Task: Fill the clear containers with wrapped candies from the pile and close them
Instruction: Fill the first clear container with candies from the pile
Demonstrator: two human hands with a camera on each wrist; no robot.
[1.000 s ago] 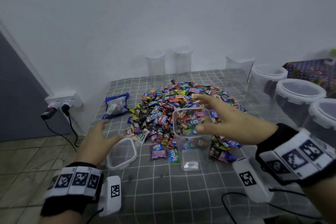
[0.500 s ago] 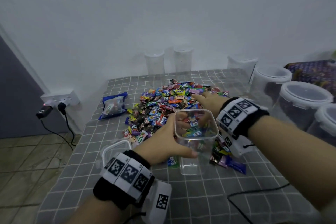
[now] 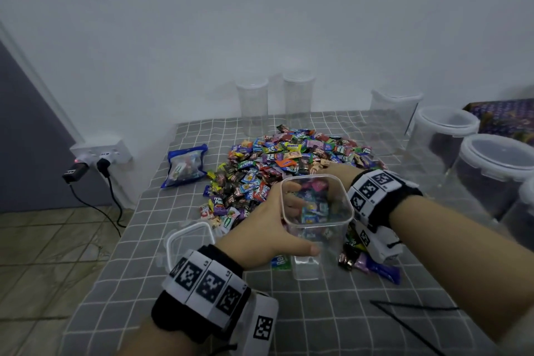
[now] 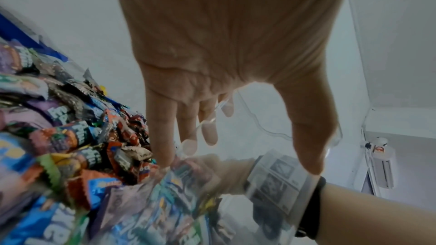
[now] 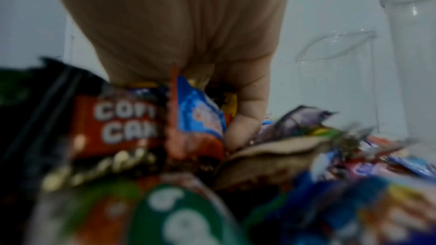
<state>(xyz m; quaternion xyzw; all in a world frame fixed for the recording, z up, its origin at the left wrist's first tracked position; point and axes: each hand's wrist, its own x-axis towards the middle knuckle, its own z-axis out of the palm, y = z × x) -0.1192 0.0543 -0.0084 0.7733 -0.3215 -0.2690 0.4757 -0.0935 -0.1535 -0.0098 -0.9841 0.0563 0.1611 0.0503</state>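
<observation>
Since the frame a second earlier, the left hand [image 3: 268, 228] has been brought off the table [image 3: 332, 318] and wrapped around the square clear container [image 3: 318, 220], while the right hand [image 3: 336, 171] has been sunk into the pile of wrapped candies [image 3: 289, 165] just behind it. The container, standing upright at the near edge of the pile and part filled, is seen clasped between thumb and fingers [image 4: 188, 133], apparently so that it is steadied while more candies are gathered. In the right wrist view the right hand [image 5: 245, 118] is seen curled among the wrappers, a blue wrapper [image 5: 200, 111] lying against its palm, though the blur leaves it unclear whether anything is truly held. The container's lid [image 3: 190, 243] is left lying on the table just to the left, presumably kept within reach for closing. Tall empty containers [image 3: 297, 98] are lined up by the wall, still to be filled
</observation>
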